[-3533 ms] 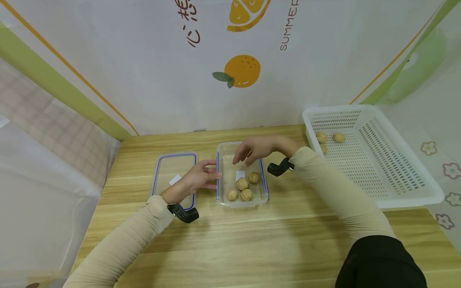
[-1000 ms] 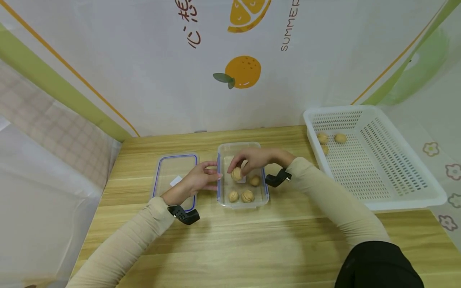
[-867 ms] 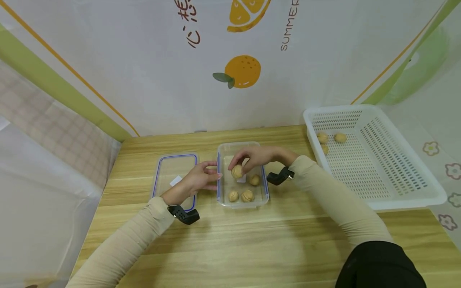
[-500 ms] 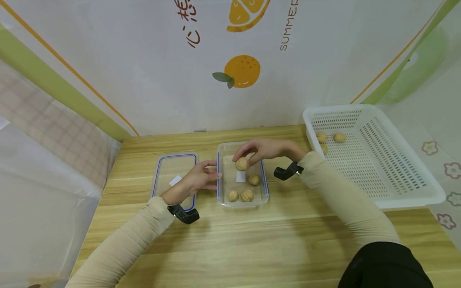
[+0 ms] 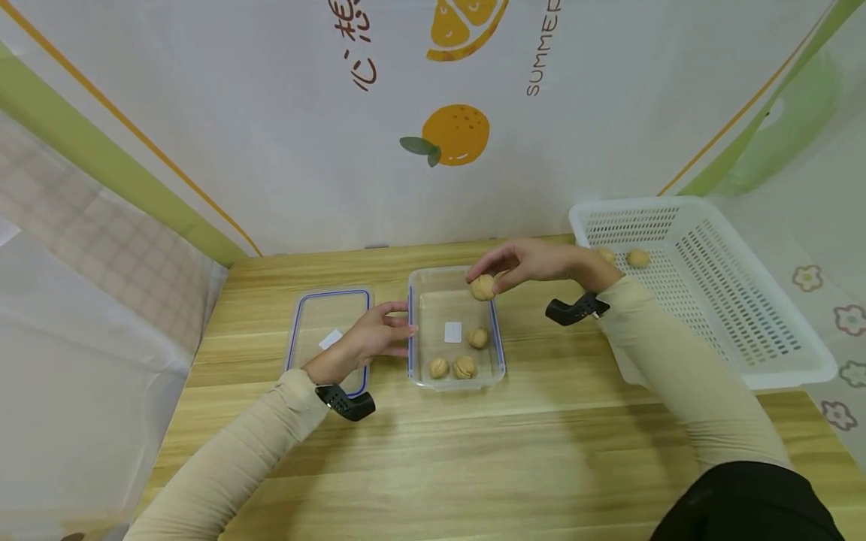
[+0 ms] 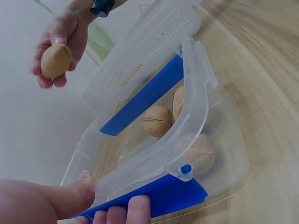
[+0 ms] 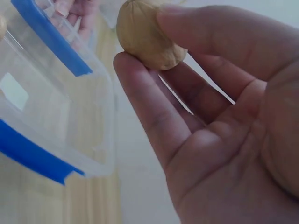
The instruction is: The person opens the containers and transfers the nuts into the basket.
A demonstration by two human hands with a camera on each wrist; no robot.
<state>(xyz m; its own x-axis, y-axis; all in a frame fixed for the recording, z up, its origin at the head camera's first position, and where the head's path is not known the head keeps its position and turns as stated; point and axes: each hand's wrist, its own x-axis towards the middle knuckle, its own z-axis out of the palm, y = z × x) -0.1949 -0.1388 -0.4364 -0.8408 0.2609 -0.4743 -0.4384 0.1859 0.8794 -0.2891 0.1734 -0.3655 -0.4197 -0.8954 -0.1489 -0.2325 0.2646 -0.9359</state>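
Between thumb and fingertips my right hand (image 5: 534, 261) pinches a walnut (image 5: 482, 288), held up over the far right corner of a clear plastic food container (image 5: 433, 279). In the right wrist view the walnut (image 7: 148, 35) sits at the fingertips, away from the palm. My left hand (image 5: 373, 333) grips the container's left side; in the left wrist view the thumb (image 6: 74, 196) lies at the rim and the fingers lie against the blue latch (image 6: 168, 196). Inside, at the near end, rest three walnuts (image 5: 464, 367). A small white label (image 5: 452, 332) shows on the container's bottom.
Left of the container lies its clear lid (image 5: 331, 300) with a blue seal, partly under my left wrist. A white perforated basket (image 5: 704, 293) stands at the right, with walnuts (image 5: 638, 258) in its far left corner; my right forearm crosses over its near left side.
My right hand has picked a walnut from the near end of the container and lifted it up and to the right, towards the basket. My left hand stays at the container's side.
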